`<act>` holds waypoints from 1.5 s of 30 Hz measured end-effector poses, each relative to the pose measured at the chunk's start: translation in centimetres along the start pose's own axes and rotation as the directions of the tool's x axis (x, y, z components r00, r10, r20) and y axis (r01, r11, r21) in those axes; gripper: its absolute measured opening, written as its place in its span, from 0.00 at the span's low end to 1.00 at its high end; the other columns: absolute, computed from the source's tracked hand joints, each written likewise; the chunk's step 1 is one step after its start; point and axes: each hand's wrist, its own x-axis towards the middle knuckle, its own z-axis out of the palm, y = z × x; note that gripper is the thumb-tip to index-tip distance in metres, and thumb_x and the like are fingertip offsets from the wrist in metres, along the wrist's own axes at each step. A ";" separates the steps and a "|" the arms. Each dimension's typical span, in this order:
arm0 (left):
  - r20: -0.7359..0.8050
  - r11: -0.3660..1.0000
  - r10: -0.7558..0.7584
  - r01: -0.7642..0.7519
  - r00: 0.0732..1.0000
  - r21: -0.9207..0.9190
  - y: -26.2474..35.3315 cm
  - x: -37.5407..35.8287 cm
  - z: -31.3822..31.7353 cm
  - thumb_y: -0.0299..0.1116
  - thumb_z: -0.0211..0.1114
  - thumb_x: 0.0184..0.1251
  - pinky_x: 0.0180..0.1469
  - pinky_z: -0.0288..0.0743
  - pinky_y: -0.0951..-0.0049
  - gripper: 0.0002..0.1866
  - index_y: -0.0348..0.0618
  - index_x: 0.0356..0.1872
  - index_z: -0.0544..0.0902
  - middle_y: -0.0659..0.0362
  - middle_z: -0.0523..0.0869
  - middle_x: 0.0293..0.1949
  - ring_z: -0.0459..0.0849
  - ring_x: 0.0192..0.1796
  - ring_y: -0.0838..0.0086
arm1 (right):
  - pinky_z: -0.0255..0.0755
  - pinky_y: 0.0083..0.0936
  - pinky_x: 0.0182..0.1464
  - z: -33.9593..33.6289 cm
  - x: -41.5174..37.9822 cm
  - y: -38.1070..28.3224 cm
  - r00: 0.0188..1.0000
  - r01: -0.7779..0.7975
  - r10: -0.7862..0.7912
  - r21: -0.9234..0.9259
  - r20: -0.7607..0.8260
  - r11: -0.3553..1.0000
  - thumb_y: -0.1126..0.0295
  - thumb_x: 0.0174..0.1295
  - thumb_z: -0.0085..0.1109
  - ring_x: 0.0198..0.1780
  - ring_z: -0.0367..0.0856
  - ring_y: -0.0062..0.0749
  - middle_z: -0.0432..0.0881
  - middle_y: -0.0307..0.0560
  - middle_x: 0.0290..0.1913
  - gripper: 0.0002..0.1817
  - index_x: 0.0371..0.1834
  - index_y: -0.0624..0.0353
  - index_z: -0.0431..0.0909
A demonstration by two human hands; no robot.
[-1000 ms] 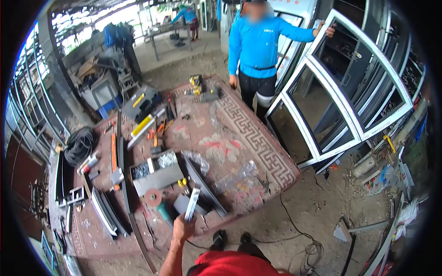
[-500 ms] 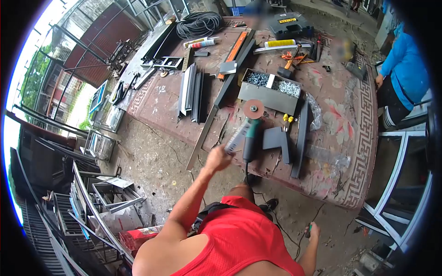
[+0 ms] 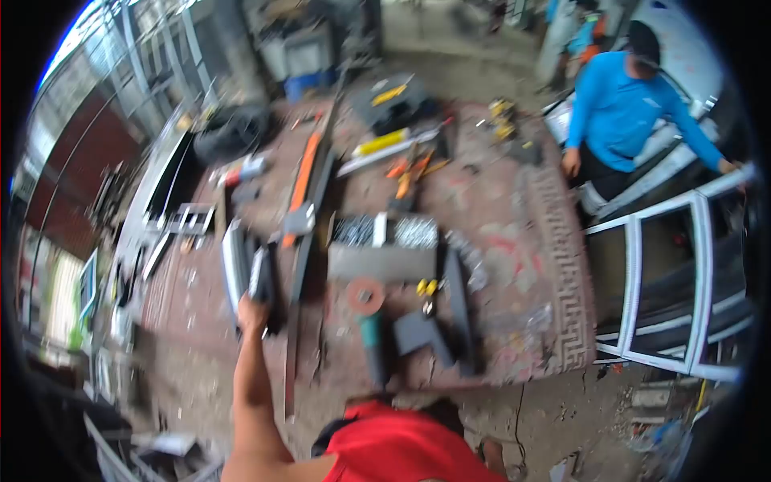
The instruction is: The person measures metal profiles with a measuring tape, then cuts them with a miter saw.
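Note:
My left hand (image 3: 252, 313) is closed around the lower end of a short light metal piece (image 3: 258, 275), among the dark metal profiles (image 3: 234, 261) at the left of the table. Motion blur hides whether the piece touches them. I cannot see my right hand. An angle grinder (image 3: 373, 341) with a reddish disc lies near the front edge, beside a grey angled piece (image 3: 418, 332) and yellow-handled pliers (image 3: 427, 289). Behind the grinder stands a box of screws (image 3: 381, 263). A long orange bar (image 3: 305, 181) lies further back, between the profiles and the box.
A person in a blue shirt (image 3: 622, 108) stands at the right of the table (image 3: 514, 321), near white-edged frames (image 3: 633, 289). Orange clamps (image 3: 409, 181), a yellow tube (image 3: 381, 142), a dark case (image 3: 391, 103) and a cable coil (image 3: 233, 132) lie further back.
My left hand has moved left with the light piece, from beside the grinder to the dark profiles. The view has shifted, and my right hand has left it.

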 end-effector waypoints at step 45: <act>0.430 -0.520 -0.060 -0.340 -0.901 -0.784 5.9 -80.3 2.9 0.46 0.76 0.60 0.37 0.76 0.55 0.23 0.33 0.38 0.82 0.44 0.84 0.27 0.84 0.31 0.50 | 0.77 0.29 0.47 1.5 -26.2 47.3 0.706 0.699 0.527 0.588 -0.474 -0.406 0.59 0.72 0.60 0.42 0.85 0.32 0.85 0.46 0.41 0.18 0.53 0.64 0.77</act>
